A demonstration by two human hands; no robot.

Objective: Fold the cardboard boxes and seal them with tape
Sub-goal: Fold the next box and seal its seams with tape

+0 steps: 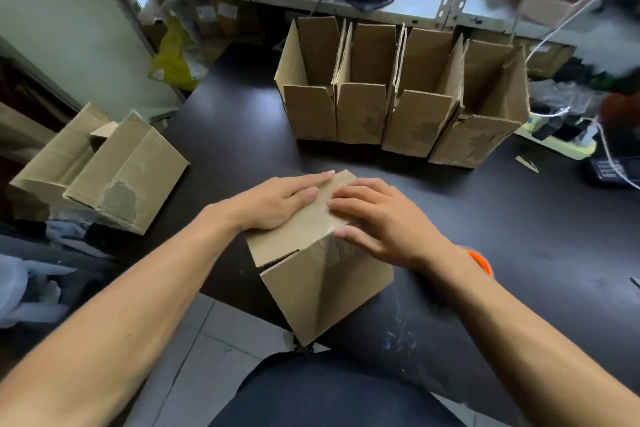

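A small brown cardboard box (322, 281) stands at the near edge of the dark table (502, 218), its top flaps closed with clear tape along the seam. My left hand (277, 201) lies flat on the left top flap, fingers pointing right. My right hand (377, 218) presses flat on the right side of the top, fingers spread across the taped seam. Neither hand grips anything. An orange piece (479, 262), perhaps a tape roll, peeks out behind my right forearm.
Several open boxes (398, 97) with raised flaps stand in a row at the back of the table. A larger torn box (100, 170) lies at the left. Cables, a power strip (561, 142) and a calculator (609, 172) sit at the right. Metal shelving is behind.
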